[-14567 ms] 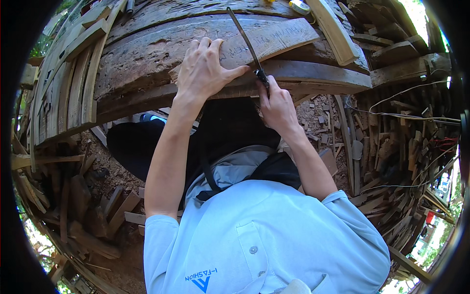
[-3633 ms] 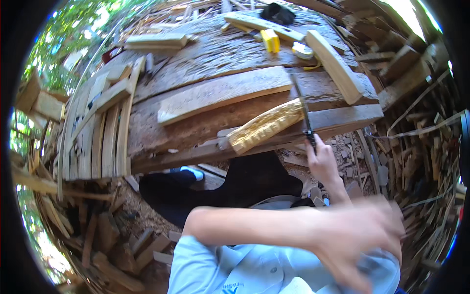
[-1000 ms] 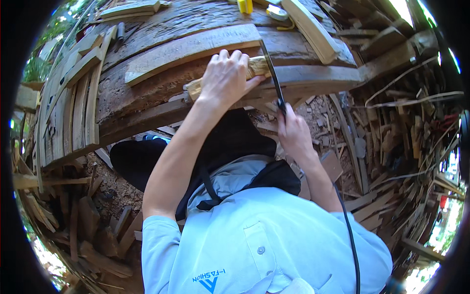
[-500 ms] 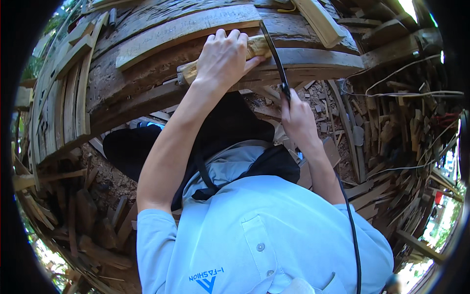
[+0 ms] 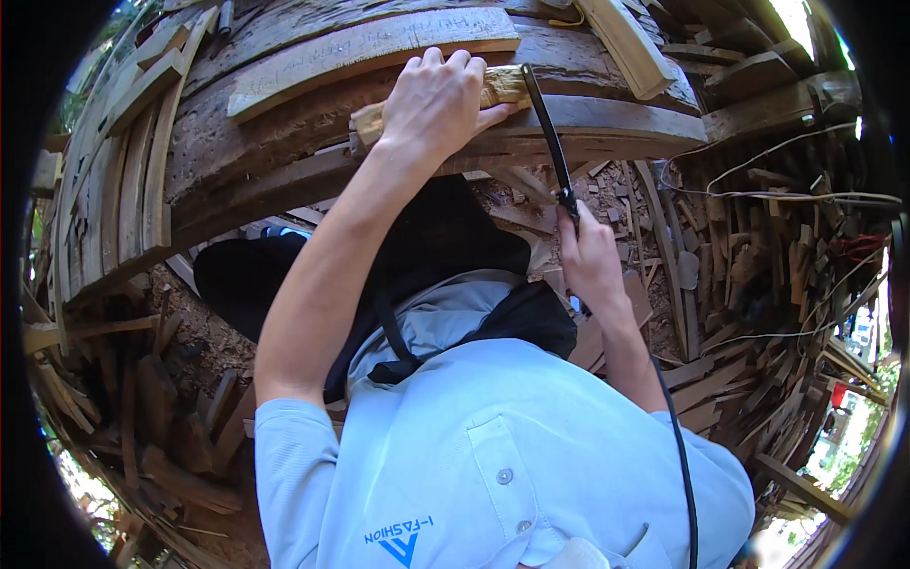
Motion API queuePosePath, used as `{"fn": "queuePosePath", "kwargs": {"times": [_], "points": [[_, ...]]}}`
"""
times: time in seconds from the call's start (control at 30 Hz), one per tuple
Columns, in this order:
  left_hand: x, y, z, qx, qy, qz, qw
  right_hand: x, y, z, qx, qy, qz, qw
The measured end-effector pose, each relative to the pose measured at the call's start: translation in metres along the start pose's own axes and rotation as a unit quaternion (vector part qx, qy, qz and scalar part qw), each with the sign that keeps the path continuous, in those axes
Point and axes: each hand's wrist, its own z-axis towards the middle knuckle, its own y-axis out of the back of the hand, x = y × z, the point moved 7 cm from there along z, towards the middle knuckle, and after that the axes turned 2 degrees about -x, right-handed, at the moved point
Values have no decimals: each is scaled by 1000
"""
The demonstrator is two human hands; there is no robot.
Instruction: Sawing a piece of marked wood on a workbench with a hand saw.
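My left hand (image 5: pixel 431 109) is wrapped over a rough, pale yellow piece of wood (image 5: pixel 504 86) and presses it against the bench's near beam. The left end of the wood shows past my wrist. In my right hand (image 5: pixel 594 251) is the handle of a long, slightly curved black-bladed hand tool (image 5: pixel 547 123). Its narrow blade points away from me, and its tip is beside the right end of the wood. Seen nearly edge-on, the blade does not show whether it is a saw or a knife.
A long pale plank (image 5: pixel 370 55) lies on the dark timber bench (image 5: pixel 607 119) behind the wood. Another squared board (image 5: pixel 626 47) lies to its right. Slats (image 5: pixel 133 199) are stacked at the left. Offcuts (image 5: pixel 758 275) and loose wires (image 5: pixel 787 194) crowd the right side.
My right hand has drawn the black blade slightly toward me and to the right; its tip is lower along the wood's end. My left hand still grips the wood.
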Motion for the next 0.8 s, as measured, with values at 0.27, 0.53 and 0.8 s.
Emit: {"fn": "queuePosePath", "kwargs": {"times": [0.27,0.53,0.8], "points": [[0,0,-1,23,45,-3,999,1,22,10,-16,42,-88,995],[2,4,0,9,46,-14,999,16,16,14,25,14,6,1000],[-18,12,-10,34,32,-51,998,56,36,51,15,67,-86,994]]}}
